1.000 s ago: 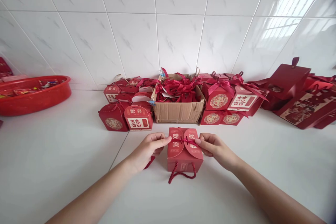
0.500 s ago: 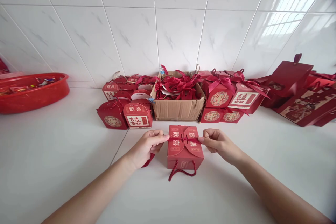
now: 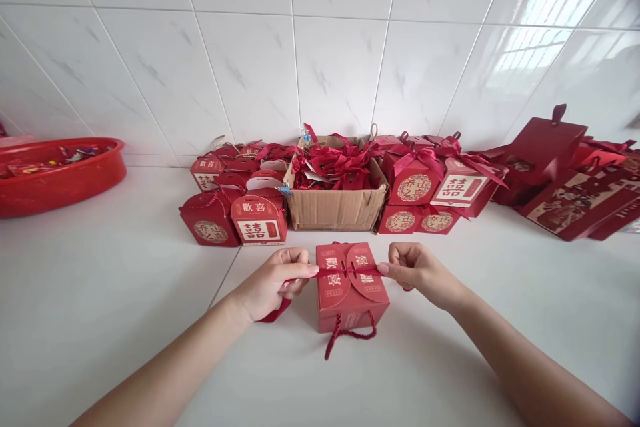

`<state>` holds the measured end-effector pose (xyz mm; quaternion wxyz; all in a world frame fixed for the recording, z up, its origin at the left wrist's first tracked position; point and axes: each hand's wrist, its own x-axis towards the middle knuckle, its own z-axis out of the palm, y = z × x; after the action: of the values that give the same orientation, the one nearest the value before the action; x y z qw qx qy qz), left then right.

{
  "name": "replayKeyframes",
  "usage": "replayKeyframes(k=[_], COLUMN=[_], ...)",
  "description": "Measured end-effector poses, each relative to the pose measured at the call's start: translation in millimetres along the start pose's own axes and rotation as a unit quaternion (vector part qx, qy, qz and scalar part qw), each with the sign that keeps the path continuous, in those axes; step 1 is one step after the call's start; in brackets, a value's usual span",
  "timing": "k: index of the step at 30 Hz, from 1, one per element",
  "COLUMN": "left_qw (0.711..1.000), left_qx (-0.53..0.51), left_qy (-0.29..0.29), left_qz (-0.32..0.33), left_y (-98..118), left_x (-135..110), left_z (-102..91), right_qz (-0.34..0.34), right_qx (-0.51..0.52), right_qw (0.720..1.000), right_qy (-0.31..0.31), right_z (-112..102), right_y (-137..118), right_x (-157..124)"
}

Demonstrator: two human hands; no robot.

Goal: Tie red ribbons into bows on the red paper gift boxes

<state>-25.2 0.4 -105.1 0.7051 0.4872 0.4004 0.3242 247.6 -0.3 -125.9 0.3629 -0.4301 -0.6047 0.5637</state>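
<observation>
A small red gift box (image 3: 351, 303) with two rounded lid flaps and a red cord handle stands on the white counter in front of me. A red ribbon (image 3: 350, 271) runs across its top through the flaps. My left hand (image 3: 273, 282) pinches the ribbon's left end, whose tail hangs down under the palm. My right hand (image 3: 417, 269) pinches the right end beside the box. Both hands are closed and held level with the lid.
A cardboard box (image 3: 337, 207) full of red ribbons stands behind, against the tiled wall. Finished red gift boxes (image 3: 235, 217) flank it at left and right (image 3: 425, 190). Larger red bags (image 3: 570, 177) lie far right. A red basin (image 3: 57, 177) sits far left.
Both hands have drawn slightly apart, pulling the ribbon taut across the lid. The box has shifted a little and the view has tilted slightly.
</observation>
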Motion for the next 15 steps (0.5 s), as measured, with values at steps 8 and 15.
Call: replayKeyframes(k=[8, 15], left_qw=[1.0, 0.996], left_qx=[-0.001, 0.05], left_qy=[0.0, 0.015], left_qz=[0.022, 0.067], left_y=[-13.4, -9.1], left_x=[8.1, 2.9], left_z=[-5.8, -1.0], right_qz=[0.046, 0.028], right_qx=[0.015, 0.023], right_qw=[0.996, 0.988], right_qy=[-0.077, -0.153], right_z=[-8.5, -10.7], right_y=[-2.0, -4.8], right_x=[-2.7, -2.7])
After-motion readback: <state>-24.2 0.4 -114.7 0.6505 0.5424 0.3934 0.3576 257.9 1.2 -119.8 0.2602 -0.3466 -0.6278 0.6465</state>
